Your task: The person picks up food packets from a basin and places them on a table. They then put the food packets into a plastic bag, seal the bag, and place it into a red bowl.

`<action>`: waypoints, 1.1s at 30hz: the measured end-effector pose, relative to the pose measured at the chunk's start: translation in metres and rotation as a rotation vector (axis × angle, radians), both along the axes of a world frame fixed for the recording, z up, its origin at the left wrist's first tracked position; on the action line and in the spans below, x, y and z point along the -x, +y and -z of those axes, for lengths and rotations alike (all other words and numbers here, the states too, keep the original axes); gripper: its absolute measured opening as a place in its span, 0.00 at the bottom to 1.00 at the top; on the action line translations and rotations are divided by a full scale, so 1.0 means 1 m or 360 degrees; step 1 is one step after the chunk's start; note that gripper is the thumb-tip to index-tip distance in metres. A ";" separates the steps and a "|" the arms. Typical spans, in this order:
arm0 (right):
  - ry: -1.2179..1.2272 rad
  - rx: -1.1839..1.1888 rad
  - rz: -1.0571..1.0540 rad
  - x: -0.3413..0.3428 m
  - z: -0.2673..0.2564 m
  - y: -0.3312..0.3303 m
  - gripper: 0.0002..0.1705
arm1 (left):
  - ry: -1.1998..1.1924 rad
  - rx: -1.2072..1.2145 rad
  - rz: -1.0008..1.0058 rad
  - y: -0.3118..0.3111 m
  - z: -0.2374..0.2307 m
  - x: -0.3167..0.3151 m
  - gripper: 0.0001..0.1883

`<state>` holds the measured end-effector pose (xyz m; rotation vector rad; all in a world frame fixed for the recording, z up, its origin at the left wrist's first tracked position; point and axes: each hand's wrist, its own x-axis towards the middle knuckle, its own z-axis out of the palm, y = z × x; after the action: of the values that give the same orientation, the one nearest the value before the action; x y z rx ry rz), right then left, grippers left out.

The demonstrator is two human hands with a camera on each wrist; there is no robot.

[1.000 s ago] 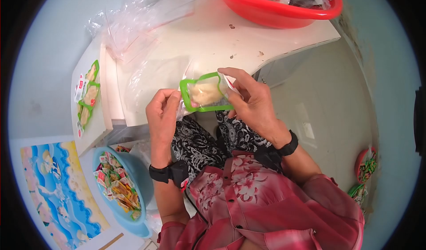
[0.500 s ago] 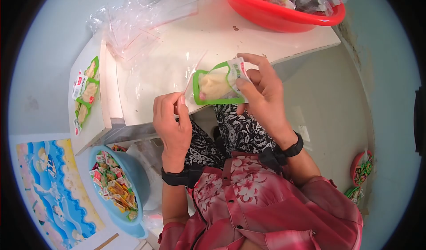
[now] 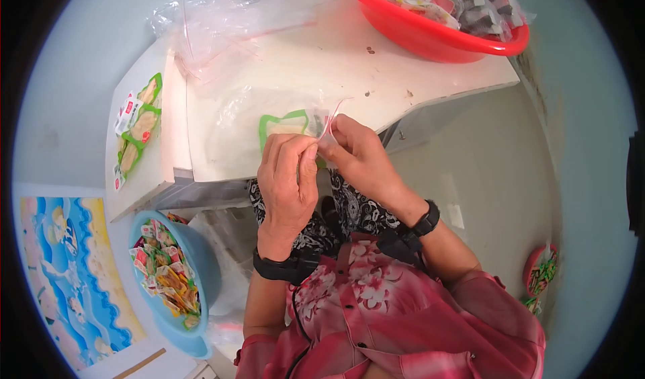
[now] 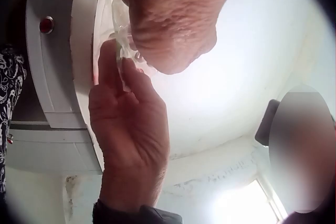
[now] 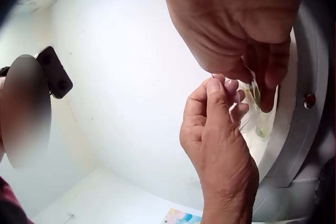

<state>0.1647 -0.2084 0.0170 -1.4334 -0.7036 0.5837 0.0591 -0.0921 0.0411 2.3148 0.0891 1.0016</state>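
A clear zip bag (image 3: 328,122) with a red line along its mouth is between my two hands at the table's near edge. Inside the bag shows a green-bordered food packet (image 3: 265,129) with pale contents, partly hidden behind my left hand (image 3: 289,176). That hand pinches the bag's mouth between thumb and fingers. Right beside it, my right hand (image 3: 361,156) pinches the mouth from the other side. In the right wrist view, the left thumb and fingertips (image 5: 214,85) meet at the red line, close to the right fingers.
More clear bags (image 3: 208,36) lie across the white table (image 3: 322,63). A red basin (image 3: 430,36) of packets stands at the far right. Several green-bordered packets (image 3: 140,127) rest on the left ledge. Below it is a blue tub (image 3: 208,271) of colourful packets.
The packet, held out by the right hand at the bag's opening, has gone left into the bag. The right hand has moved left to the mouth; the left hand has shifted right to meet it.
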 end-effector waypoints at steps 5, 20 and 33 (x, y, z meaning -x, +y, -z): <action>0.0643 0.0061 -0.0340 -0.014 -0.026 0.002 0.08 | -0.0107 -0.0043 0.0028 0.000 -0.006 0.000 0.04; 0.0931 -0.0013 -0.0325 -0.038 -0.011 0.042 0.14 | -0.0188 0.0147 0.0046 0.016 0.010 0.003 0.04; 0.0046 0.0131 -0.0408 -0.043 -0.008 0.065 0.16 | -0.0118 -0.0091 -0.0303 0.026 -0.008 0.004 0.19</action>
<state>0.2082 -0.1435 0.0248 -1.4178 -0.8556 0.8389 0.0554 -0.0658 0.0492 2.3513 0.2579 1.1977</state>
